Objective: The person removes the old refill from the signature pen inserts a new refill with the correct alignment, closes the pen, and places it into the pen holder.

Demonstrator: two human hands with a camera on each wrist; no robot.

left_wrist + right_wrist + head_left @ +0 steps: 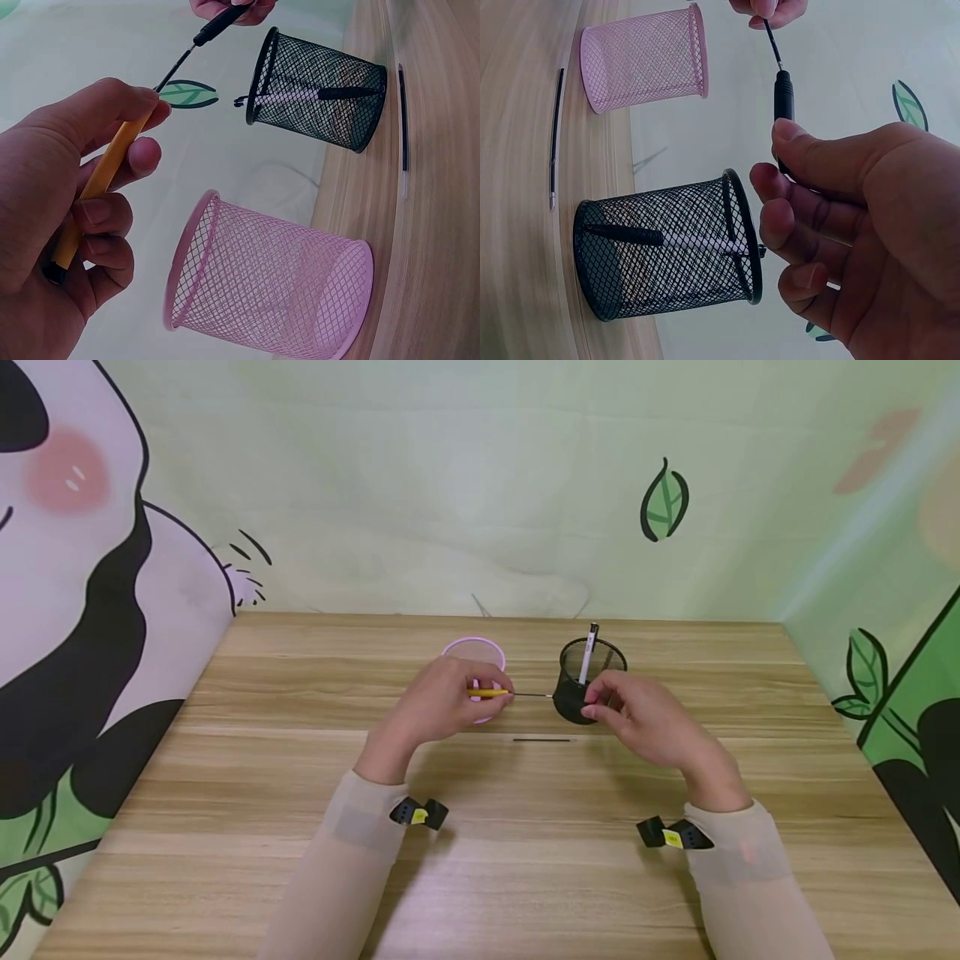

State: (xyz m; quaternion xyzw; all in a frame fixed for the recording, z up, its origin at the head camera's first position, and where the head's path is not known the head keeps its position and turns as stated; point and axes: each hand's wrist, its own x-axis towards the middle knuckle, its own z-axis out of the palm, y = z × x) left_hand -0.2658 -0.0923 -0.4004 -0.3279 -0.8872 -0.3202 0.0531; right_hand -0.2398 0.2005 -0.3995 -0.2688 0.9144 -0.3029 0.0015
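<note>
My left hand [442, 700] holds a yellow pen barrel [109, 169], with a thin dark refill [531, 695] sticking out of its end toward the right. Between thumb and fingertips, my right hand [648, 718] pinches a black pen grip section [784, 94]. The silver refill tip meets the end of that grip section in the right wrist view; how far it goes in I cannot tell. A loose refill [543, 740] lies on the table below the hands. Behind the right hand stands a black mesh pen holder [667, 281], with a white and black pen [588, 653] leaning inside it.
A pink mesh pen holder [277, 277] stands upright behind the left hand. The wood-grain table [525, 877] reaches back to a pale green printed backdrop [420, 485]. Printed panels rise at both sides.
</note>
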